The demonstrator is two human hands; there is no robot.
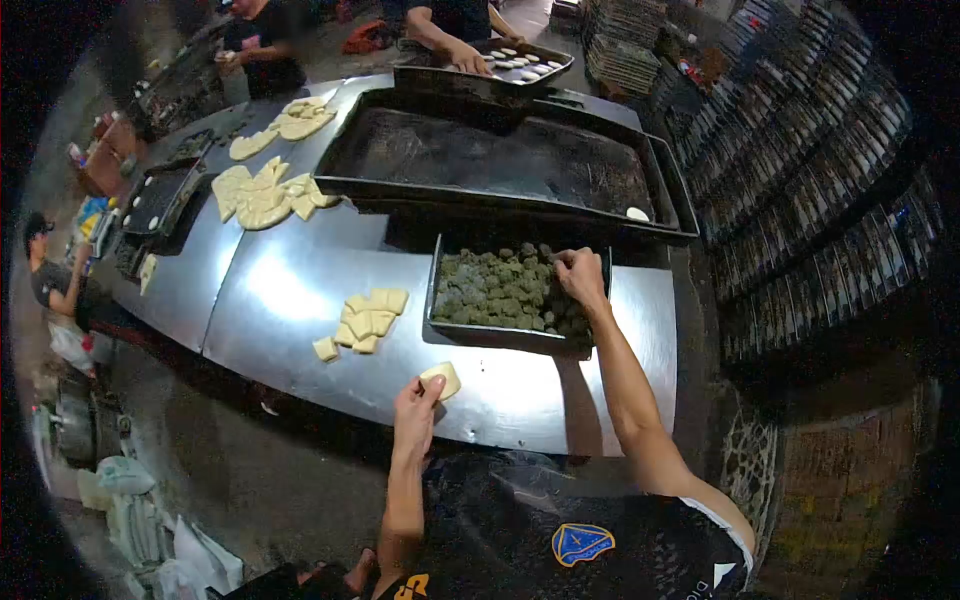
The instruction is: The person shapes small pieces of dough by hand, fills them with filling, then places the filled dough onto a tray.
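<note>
My left hand (418,405) pinches a flat piece of pale dough (441,380) near the front edge of the metal table (270,350). Over the right part of a rectangular tray of green-brown filling balls (490,290) is my right hand (581,275), its fingers closed at the balls; whether one is between them is hidden. Small cut dough pieces (370,320) lie in a loose cluster left of the tray, with one piece a little apart.
Behind the filling tray lies a large dark baking tray (490,155) with one white round (637,214) in its corner. Larger dough slabs (265,195) are at the back left. A co-worker's hand (467,58) touches another tray (550,62). Stacked racks (800,150) stand at right.
</note>
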